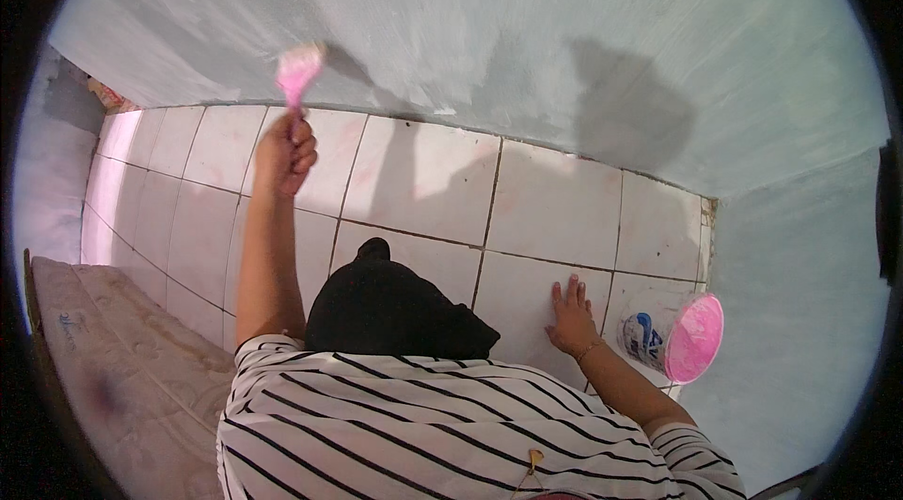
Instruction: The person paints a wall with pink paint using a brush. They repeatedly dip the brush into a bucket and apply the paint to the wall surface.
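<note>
My left hand point(288, 154) grips the handle of a pink paintbrush point(300, 73). The brush is blurred; its pale bristle end points at the grey-white painted wall point(437, 20), and I cannot tell whether they touch. Palm down, my right hand point(573, 316) rests on the white floor tiles point(543, 288) with its fingers spread, holding nothing. Just right of that hand stands a clear plastic tub point(643, 334) bearing writing. Its top end shows a pink face point(697, 339), either a lid or paint.
A side wall point(783, 274) meets the painted wall at the right corner. A quilted mattress point(141, 373) lies at lower left. My black-clothed leg point(395, 309) is folded on the tiles between my arms. Shadows fall across the wall and floor.
</note>
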Demonstrator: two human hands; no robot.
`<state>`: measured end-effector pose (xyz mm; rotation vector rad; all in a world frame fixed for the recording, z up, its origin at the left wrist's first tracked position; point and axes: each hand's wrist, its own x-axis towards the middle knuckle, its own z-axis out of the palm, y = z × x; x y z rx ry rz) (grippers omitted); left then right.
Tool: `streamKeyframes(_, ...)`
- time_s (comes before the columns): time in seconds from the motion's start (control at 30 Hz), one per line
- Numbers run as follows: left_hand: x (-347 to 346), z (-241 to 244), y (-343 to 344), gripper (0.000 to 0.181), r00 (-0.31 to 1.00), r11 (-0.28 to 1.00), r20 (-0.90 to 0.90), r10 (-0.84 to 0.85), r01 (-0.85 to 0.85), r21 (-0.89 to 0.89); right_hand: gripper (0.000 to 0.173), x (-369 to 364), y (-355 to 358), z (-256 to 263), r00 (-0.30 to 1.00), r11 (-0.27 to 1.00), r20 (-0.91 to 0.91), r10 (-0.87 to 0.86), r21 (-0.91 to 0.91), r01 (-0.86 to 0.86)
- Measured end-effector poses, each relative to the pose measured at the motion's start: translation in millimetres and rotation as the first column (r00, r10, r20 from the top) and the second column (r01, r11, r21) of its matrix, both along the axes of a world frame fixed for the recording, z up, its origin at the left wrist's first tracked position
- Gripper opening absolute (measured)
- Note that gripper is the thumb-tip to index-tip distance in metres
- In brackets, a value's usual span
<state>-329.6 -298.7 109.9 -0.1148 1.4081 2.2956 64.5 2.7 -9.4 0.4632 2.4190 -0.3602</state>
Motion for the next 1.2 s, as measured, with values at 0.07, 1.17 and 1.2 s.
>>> streamKeyframes(0.07,-10,-36,4,0.013,0.981,0.995,0.193,-0.019,0.036,-0.089,0.085,-2,0,3,1.0,1.0,0.018,0.002,-0.003,-0.002)
streamKeyframes(1.17,9,-103,96,0.01,0.883,0.822,0.339,-0.325,0.441,-0.361,0.09,12,8,-9,0.995,0.999,-0.098,-0.022,-0.035,0.019)
streamKeyframes(1.2,13,-110,108,0.011,0.883,0.794,0.339,-0.324,0.448,-0.41,0.091,11,9,-7,0.996,0.999,-0.075,-0.039,-0.028,0.037)
